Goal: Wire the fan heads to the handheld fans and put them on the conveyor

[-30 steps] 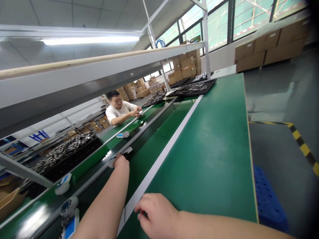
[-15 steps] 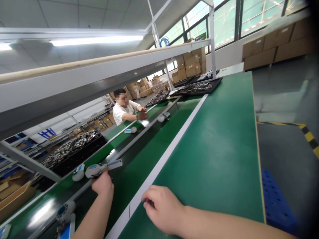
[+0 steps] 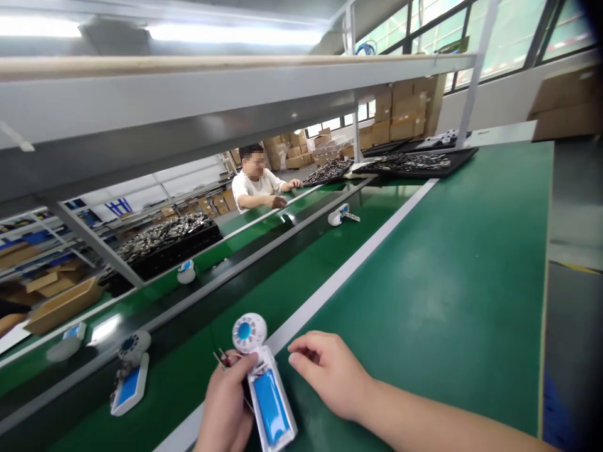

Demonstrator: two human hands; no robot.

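A white device with a round head and a blue panel in its long body (image 3: 271, 402) is held in my left hand (image 3: 228, 398), thumb on the joint below the head. Thin wires stick out beside that thumb. To its right, my right hand (image 3: 332, 370) hovers over the green table (image 3: 447, 282), fingers curled with a gap between thumb and forefinger and nothing between them. On the conveyor at lower left lies a similar white and blue device (image 3: 129, 383). Another device (image 3: 342, 215) lies farther up the belt.
Beyond the metal divider (image 3: 264, 251), two more white and blue pieces (image 3: 186, 271) (image 3: 68, 342) lie on the far belt. A person in a white shirt (image 3: 257, 182) works across the line. Black trays of metal parts (image 3: 409, 163) stand at the back. A shelf beam (image 3: 211, 94) crosses overhead.
My left hand has brought the device from over the conveyor toward me, beside my right hand, its blue panel now showing. The view has shifted, and the person's hands have moved.
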